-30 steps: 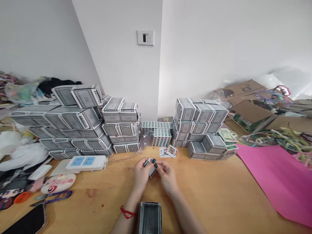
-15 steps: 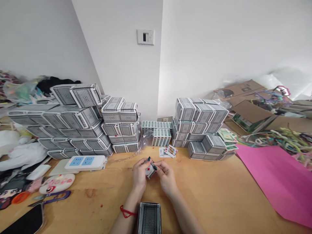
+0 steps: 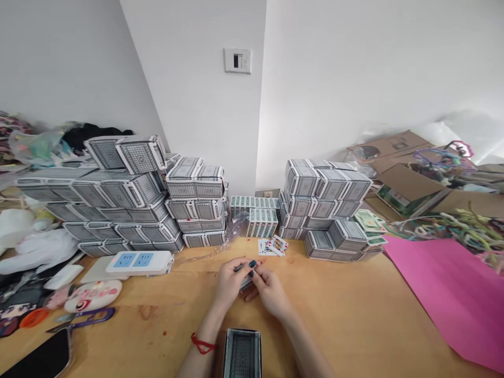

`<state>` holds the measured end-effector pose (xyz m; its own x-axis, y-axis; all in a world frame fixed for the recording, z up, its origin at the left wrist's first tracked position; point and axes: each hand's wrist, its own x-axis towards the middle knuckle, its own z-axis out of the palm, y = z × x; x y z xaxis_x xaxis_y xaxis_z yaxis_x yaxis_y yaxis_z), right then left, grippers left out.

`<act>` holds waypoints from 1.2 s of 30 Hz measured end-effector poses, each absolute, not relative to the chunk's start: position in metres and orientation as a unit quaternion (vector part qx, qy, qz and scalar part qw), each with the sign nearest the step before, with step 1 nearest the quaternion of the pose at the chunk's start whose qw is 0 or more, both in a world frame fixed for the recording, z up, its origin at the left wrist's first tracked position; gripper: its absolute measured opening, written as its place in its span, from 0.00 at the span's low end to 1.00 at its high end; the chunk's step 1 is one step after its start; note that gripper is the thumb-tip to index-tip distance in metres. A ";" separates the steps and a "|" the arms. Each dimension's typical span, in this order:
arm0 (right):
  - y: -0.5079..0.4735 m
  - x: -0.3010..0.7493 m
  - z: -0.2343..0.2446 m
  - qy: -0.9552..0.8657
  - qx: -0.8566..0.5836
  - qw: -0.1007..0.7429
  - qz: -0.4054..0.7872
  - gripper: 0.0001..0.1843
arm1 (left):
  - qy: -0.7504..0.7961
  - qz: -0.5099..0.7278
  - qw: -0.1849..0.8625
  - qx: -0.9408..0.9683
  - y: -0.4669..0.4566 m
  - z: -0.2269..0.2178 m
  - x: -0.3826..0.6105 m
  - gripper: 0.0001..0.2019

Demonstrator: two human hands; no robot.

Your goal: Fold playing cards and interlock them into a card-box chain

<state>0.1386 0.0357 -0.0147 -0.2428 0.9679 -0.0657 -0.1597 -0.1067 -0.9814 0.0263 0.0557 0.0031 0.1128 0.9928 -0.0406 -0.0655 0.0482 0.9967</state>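
Observation:
My left hand (image 3: 230, 283) and my right hand (image 3: 268, 287) meet over the middle of the wooden table (image 3: 354, 310), fingers curled round a small deck of playing cards (image 3: 244, 279) that is mostly hidden between them. An open grey patterned card box (image 3: 241, 353) lies near the table's front edge, between my forearms. A few loose face-up cards (image 3: 272, 245) lie just beyond my hands.
Stacks of grey patterned boxes stand at the back left (image 3: 129, 199) and back right (image 3: 326, 207), with green card packs (image 3: 258, 215) between them. A white power strip (image 3: 138, 261), a phone (image 3: 43, 359) and clutter lie left. A pink sheet (image 3: 444, 294) and cardboard boxes (image 3: 409, 178) lie right.
My hands have closed more tightly over the deck and turned it, so the card faces seen half a second ago are now covered. The hands shifted slightly right.

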 end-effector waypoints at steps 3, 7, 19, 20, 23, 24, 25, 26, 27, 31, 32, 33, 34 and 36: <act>0.035 0.137 -0.018 -0.504 -0.424 0.444 0.607 0.22 | 0.461 0.480 0.580 0.470 0.056 0.003 0.028 0.11; 0.034 0.135 -0.020 -0.522 -0.429 0.443 0.589 0.21 | 0.471 0.499 0.581 0.438 0.057 0.002 0.030 0.11; 0.033 0.132 -0.018 -0.499 -0.422 0.479 0.586 0.17 | 0.481 0.506 0.604 0.386 0.061 -0.002 0.030 0.10; 0.033 0.131 -0.019 -0.490 -0.426 0.486 0.585 0.18 | 0.477 0.509 0.612 0.374 0.061 -0.003 0.030 0.10; 0.035 0.129 -0.022 -0.475 -0.431 0.493 0.588 0.19 | 0.464 0.510 0.638 0.344 0.061 -0.004 0.030 0.13; 0.035 0.129 -0.023 -0.472 -0.432 0.494 0.588 0.19 | 0.456 0.509 0.649 0.334 0.061 -0.003 0.029 0.14; 0.036 0.129 -0.024 -0.470 -0.433 0.495 0.589 0.19 | 0.445 0.508 0.662 0.324 0.061 -0.003 0.028 0.14; 0.036 0.129 -0.025 -0.468 -0.434 0.496 0.589 0.19 | 0.432 0.506 0.677 0.314 0.060 -0.001 0.027 0.14; 0.036 0.130 -0.025 -0.466 -0.434 0.496 0.591 0.19 | 0.415 0.503 0.694 0.305 0.059 0.000 0.025 0.14; 0.037 0.132 -0.024 -0.453 -0.429 0.500 0.600 0.20 | 0.350 0.477 0.753 0.287 0.056 0.007 0.021 0.16; 0.037 0.132 -0.022 -0.448 -0.427 0.503 0.603 0.20 | 0.339 0.472 0.762 0.286 0.056 0.008 0.020 0.16; 0.037 0.132 -0.021 -0.444 -0.425 0.505 0.606 0.20 | 0.334 0.468 0.767 0.286 0.055 0.009 0.020 0.17; 0.037 0.132 -0.019 -0.441 -0.423 0.504 0.610 0.20 | 0.335 0.465 0.768 0.287 0.055 0.009 0.020 0.17; 0.036 0.132 -0.016 -0.442 -0.417 0.497 0.620 0.21 | 0.351 0.462 0.760 0.292 0.055 0.008 0.021 0.18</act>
<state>0.1324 0.0362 -0.0162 -0.1585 0.9842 -0.0787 -0.2471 -0.1167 -0.9619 0.0208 0.0547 0.0076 0.3268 0.9073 -0.2646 -0.4970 0.4031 0.7684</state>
